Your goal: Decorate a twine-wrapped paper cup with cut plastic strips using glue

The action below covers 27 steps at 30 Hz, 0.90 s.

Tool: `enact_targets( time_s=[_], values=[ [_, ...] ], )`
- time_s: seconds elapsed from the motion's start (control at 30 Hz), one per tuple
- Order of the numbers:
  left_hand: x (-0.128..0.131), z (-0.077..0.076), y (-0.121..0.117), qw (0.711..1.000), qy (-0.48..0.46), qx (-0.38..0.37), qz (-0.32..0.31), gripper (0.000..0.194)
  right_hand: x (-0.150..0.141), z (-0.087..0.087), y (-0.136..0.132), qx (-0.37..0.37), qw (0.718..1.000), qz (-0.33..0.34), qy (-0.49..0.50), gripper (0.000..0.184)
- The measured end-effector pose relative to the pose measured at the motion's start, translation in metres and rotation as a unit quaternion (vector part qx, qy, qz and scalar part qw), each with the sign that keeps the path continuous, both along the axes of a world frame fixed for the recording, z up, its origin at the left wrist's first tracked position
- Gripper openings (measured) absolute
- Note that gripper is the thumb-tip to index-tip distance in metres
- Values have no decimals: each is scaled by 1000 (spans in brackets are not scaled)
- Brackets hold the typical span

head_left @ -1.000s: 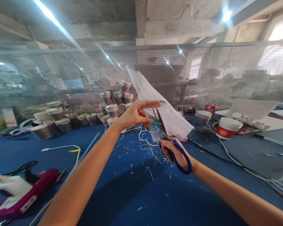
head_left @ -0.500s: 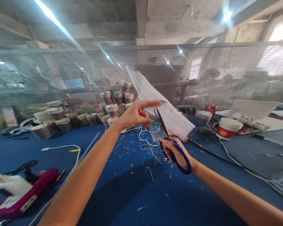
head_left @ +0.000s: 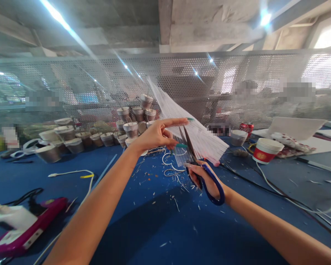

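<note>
Above the blue table [head_left: 154, 228], a white ribbed sheet [head_left: 179, 110] is being seen aslant, just beyond the left hand [head_left: 154, 134] and up-left of the right hand [head_left: 205, 176]. The left thumb and forefinger are being held apart at the sheet's near side; whether it is being gripped by the curled fingers cannot be told. The blue-handled scissors [head_left: 192, 150] are being held in the closed right hand, fingers through the handles, blades slightly parted — tips being pointed up near the left forefinger. Contact between blades and sheet is being left unclear by the view.
</note>
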<state>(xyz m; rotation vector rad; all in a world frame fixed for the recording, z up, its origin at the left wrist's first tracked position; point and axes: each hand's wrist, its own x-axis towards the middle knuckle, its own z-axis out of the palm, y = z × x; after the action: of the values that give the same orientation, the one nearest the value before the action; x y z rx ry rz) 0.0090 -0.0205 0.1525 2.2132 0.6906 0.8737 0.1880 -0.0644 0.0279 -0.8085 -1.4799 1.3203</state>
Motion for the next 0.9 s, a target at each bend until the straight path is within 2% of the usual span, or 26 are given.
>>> enact_targets(
  time_s=[0.2,0.37,0.63,0.9],
  values=[
    [-1,-1,2,1000,1,3,-1,65,0,4,-2,6,1000,-2,-6,36],
    [-1,-1,3,1000,0,2,-7,65,0,6,-3,42,999,-4,-23,38],
    [-2,-1,2,1000,10,5,-8,65,0,2,-2,-10,1000,-22,-16,39],
    [-3,-1,3,1000,8,12,-18,65,-1,6,-4,15,999,-23,-28,37]
  ],
)
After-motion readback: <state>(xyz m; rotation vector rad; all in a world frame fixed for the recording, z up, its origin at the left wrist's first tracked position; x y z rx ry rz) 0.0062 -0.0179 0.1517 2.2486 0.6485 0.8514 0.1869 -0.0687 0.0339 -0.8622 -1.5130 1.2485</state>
